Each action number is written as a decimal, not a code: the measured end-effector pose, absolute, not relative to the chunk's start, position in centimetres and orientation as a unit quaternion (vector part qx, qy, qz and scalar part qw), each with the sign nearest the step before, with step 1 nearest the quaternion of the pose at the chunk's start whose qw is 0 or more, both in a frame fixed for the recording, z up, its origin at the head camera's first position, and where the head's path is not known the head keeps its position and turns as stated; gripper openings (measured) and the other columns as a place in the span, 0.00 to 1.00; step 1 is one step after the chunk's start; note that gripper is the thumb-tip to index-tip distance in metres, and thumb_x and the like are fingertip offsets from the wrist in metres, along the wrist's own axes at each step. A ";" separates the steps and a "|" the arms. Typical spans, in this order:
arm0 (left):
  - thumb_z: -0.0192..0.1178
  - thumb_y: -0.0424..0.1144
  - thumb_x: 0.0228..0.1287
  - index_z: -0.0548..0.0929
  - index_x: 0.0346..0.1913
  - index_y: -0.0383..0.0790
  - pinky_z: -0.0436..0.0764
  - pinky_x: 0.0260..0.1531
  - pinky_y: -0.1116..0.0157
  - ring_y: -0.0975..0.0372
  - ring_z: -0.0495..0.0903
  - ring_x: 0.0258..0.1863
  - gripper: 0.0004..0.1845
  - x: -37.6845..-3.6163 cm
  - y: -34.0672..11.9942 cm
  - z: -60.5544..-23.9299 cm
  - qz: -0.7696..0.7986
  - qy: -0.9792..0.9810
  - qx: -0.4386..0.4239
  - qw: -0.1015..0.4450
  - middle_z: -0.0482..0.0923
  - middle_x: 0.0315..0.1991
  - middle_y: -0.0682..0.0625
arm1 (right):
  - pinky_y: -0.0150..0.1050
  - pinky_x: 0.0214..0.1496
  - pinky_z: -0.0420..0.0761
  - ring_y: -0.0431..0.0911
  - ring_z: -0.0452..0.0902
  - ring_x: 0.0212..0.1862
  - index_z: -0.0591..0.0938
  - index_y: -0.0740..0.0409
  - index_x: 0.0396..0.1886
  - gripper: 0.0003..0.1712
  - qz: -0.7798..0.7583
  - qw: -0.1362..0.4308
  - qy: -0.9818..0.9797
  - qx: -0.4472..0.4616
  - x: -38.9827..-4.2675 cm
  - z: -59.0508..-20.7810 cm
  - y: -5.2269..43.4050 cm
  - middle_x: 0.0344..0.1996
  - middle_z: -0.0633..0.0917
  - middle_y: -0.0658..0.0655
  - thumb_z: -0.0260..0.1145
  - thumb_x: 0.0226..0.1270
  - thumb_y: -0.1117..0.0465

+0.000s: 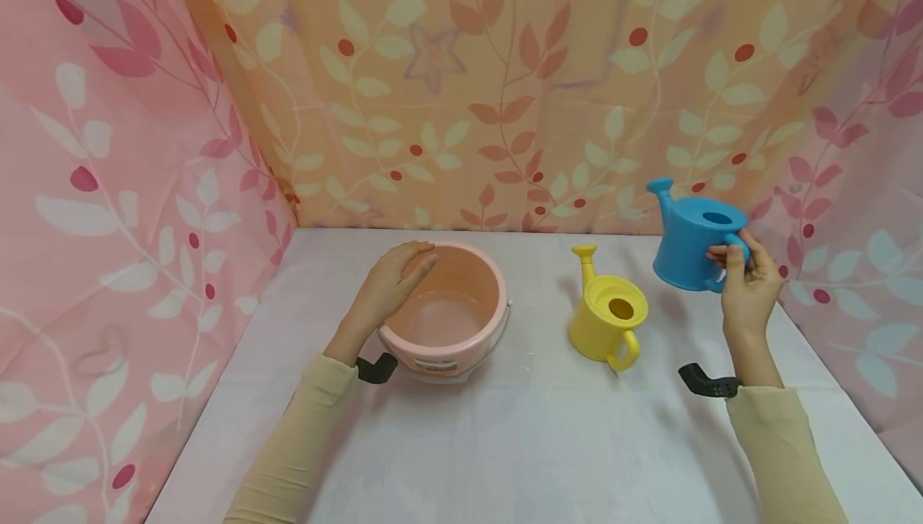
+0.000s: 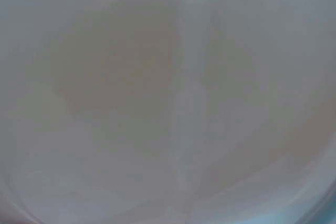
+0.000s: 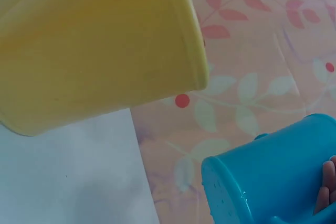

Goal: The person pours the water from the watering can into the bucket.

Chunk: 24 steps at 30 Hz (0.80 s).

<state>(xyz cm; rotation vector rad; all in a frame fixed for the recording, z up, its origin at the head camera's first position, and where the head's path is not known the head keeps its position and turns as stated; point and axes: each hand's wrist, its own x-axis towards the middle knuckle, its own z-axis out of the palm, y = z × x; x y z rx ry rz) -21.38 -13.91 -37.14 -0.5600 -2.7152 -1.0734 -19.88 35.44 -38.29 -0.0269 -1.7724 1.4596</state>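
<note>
A blue toy watering can hangs above the far right of the table, its handle pinched between the thumb and fingers of my right hand. Wet drops cling to the blue can's base in the right wrist view. Left of it stands a yellow watering can, which fills much of the right wrist view. My left hand rests at the left rim of a pink bucket, fingers extended over the opening. The left wrist view is a pale blur without clear detail.
A white table carries the bucket and the yellow can. Floral curtains enclose the back and both sides. Small drops lie on the tabletop between the bucket and the yellow can.
</note>
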 end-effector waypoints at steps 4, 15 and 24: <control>0.42 0.63 0.66 0.73 0.62 0.48 0.59 0.67 0.53 0.55 0.61 0.67 0.31 -21.3 -13.9 -37.0 -0.360 -0.910 -0.187 0.083 0.67 0.64 0.48 | 0.26 0.50 0.77 0.38 0.82 0.39 0.74 0.65 0.57 0.20 0.618 0.408 -0.672 -0.004 -20.2 -38.9 35.7 0.36 0.85 0.51 0.57 0.67 0.64; 0.42 0.64 0.66 0.73 0.62 0.49 0.59 0.66 0.52 0.55 0.62 0.67 0.31 -21.3 -13.9 -37.2 -0.365 -0.908 -0.185 0.087 0.67 0.64 0.47 | 0.26 0.52 0.76 0.42 0.81 0.41 0.71 0.70 0.54 0.19 0.686 0.392 -0.612 0.007 -20.8 -40.9 36.4 0.35 0.84 0.55 0.57 0.66 0.65; 0.43 0.64 0.66 0.73 0.62 0.49 0.60 0.66 0.54 0.55 0.62 0.66 0.30 -21.3 -13.9 -37.1 -0.363 -0.908 -0.186 0.090 0.68 0.64 0.48 | 0.25 0.54 0.74 0.40 0.81 0.41 0.69 0.70 0.56 0.20 0.672 0.386 -0.632 -0.008 -20.7 -42.2 36.8 0.35 0.84 0.53 0.55 0.67 0.66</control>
